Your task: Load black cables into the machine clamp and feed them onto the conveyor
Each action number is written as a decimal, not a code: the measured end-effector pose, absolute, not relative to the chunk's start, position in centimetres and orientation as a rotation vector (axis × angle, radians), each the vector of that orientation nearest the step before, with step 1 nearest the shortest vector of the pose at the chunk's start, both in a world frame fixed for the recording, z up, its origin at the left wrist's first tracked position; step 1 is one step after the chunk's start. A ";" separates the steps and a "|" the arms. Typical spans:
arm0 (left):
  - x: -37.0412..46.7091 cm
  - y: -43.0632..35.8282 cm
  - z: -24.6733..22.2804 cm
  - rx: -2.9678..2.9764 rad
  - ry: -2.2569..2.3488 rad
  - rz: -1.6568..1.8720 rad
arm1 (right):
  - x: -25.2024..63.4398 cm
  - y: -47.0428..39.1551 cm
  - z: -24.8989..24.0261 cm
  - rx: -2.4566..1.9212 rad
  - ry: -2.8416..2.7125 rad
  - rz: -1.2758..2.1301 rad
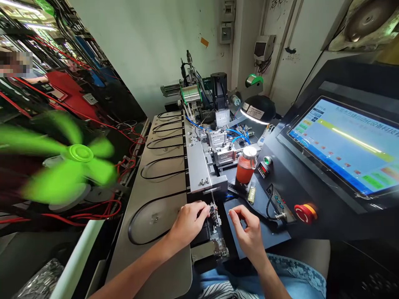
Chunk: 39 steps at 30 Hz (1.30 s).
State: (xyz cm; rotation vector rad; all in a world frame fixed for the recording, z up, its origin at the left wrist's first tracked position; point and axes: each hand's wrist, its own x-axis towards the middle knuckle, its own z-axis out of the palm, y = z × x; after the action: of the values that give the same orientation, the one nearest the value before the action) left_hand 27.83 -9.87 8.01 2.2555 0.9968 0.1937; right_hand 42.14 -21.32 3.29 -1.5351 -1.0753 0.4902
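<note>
My left hand (189, 221) reaches over the near end of the machine's track, its thumb and forefinger pinched at a small metal fixture (215, 216). What is between those fingertips, if anything, is too small to make out. My right hand (248, 232) hovers just right of the fixture above a dark plate (232, 205), thumb and forefinger curled together, their contents not visible. A looped black cable (129, 226) lies on the beige table beside my left hand and passes behind that wrist. Several similar loops lie farther back, each with its ends at the track (195, 166).
An orange-red bottle (245, 168) with a white cap stands beyond my right hand. At right are a touchscreen (346, 145) and red emergency stop button (305, 213). A green fan (79, 153) spins at left. A solder spool (191, 94) tops the machine. Another person is far left.
</note>
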 end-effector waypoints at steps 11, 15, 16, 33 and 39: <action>27.9 -10.0 7.9 2.298 1.032 0.177 | 42.2 -20.7 1.9 -1.528 -1.121 0.563; 27.8 -9.9 7.9 2.259 1.003 0.191 | 42.3 -20.6 1.8 -1.530 -1.118 0.570; 27.8 -9.9 7.9 2.261 1.006 0.191 | 42.3 -20.6 1.8 -1.533 -1.120 0.570; 28.0 -9.7 8.4 2.273 1.017 0.171 | 42.4 -20.6 1.3 -1.558 -1.134 0.572; 27.8 -9.6 8.4 2.251 0.990 0.171 | 42.5 -20.5 1.3 -1.566 -1.126 0.572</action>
State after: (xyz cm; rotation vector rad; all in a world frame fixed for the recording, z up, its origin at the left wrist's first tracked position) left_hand 27.84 -9.64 8.41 2.2506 0.9904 0.1705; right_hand 42.46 -20.53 1.33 -1.5661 -1.1264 0.5722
